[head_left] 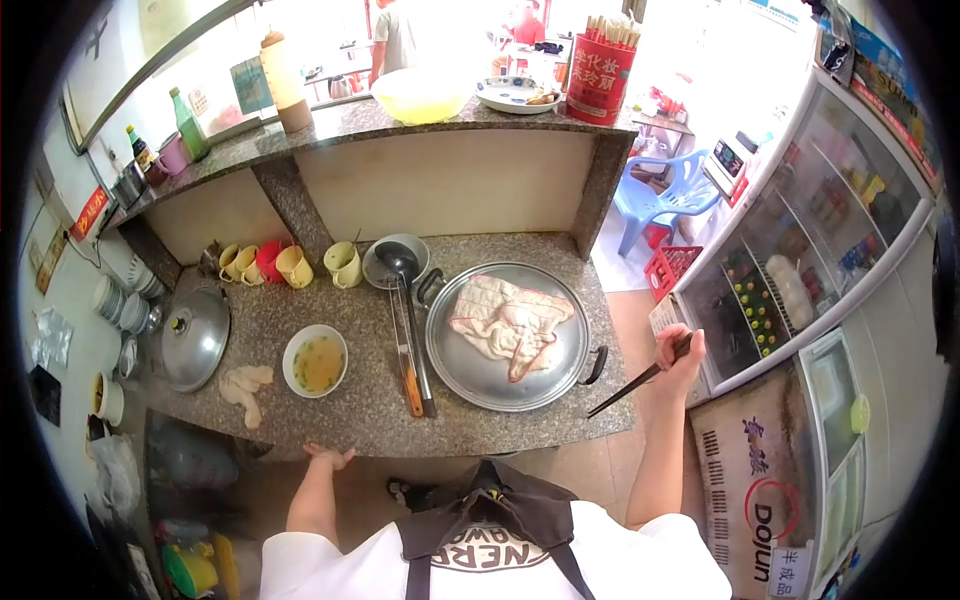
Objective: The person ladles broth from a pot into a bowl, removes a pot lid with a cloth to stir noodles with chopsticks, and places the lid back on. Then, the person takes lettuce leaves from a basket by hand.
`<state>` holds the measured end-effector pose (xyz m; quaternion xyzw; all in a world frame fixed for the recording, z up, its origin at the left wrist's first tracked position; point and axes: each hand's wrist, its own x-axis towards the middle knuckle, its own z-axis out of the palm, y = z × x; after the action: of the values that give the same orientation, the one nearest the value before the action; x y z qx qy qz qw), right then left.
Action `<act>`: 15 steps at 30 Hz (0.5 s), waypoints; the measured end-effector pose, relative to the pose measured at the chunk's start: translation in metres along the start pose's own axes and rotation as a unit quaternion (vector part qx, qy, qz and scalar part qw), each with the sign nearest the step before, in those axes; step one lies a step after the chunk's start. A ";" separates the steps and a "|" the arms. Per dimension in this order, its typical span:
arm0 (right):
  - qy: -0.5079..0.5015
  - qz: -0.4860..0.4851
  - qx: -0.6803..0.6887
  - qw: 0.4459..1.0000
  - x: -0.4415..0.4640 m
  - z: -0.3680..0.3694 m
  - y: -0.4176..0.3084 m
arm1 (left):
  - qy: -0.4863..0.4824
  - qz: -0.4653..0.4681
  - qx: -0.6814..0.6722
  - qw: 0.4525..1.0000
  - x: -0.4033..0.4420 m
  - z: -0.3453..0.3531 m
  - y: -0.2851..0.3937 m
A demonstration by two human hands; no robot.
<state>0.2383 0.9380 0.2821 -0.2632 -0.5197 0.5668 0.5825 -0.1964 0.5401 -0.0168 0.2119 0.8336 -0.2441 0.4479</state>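
My right hand (680, 360) is closed around a pair of dark chopsticks (630, 389), held beside the counter with the tips pointing down and left. Near those tips is a round steamer pan (455, 370) with two black handles. A crumpled white cloth with red edging (512, 322) lies on top of it. My left hand (329, 457) is at the counter's front edge, fingers stretched out, holding nothing. Beyond it are a white bowl of yellowish soup with green bits (318, 362) and a pale rag (243, 390).
Tongs with a wooden grip (411, 385) and a black ladle (397, 262) lie left of the pan. Several cups (293, 266) and a domed metal lid (196, 340) stand further left. A red chopstick holder (598, 85) sits on the raised ledge. A glass-door fridge (790, 260) stands right.
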 end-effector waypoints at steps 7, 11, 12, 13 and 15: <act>-0.008 -0.002 -0.010 1.000 0.003 0.001 0.001 | -0.037 -0.031 0.033 0.998 0.014 0.002 -0.002; -0.013 0.001 -0.009 1.000 0.003 0.001 0.000 | -0.045 -0.018 0.030 0.998 0.006 -0.002 0.000; -0.013 0.002 -0.013 1.000 0.003 0.001 0.000 | -0.045 -0.017 0.030 0.998 0.002 -0.004 0.001; -0.013 0.003 -0.016 1.000 0.003 0.001 0.000 | -0.039 -0.016 0.019 0.999 -0.004 -0.005 0.002; -0.016 0.001 -0.016 1.000 0.003 0.000 0.000 | -0.031 -0.015 0.008 0.999 -0.014 -0.008 0.005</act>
<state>0.2373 0.9413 0.2830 -0.2636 -0.5375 0.5632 0.5696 -0.1922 0.5470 -0.0022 0.1954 0.8203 -0.2639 0.4683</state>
